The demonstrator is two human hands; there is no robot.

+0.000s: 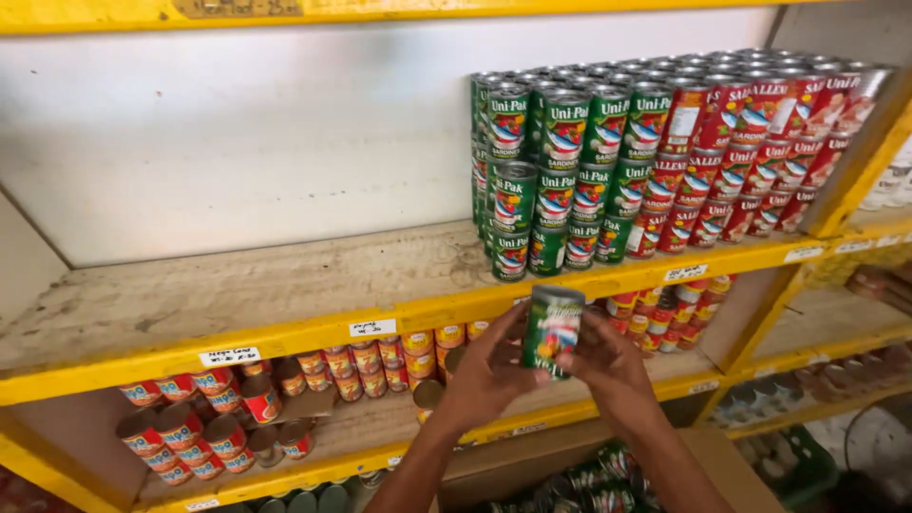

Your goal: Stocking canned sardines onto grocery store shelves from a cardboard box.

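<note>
I hold a green can [551, 330] upright between both hands, just below the front edge of the wooden shelf [237, 294]. My left hand [489, 370] grips its left side and my right hand [608, 366] its right side. Above it, stacked green cans [556, 180] stand three high on the right half of that shelf, with red cans [750, 152] stacked beside them. The shelf's left half is bare wood.
The shelf edges are yellow with small white price labels [372, 328]. On the lower shelf lie red and orange cans [204, 427]. An open carton [589, 484] with more green cans sits below my arms. A neighbouring shelf unit [874, 228] stands at the right.
</note>
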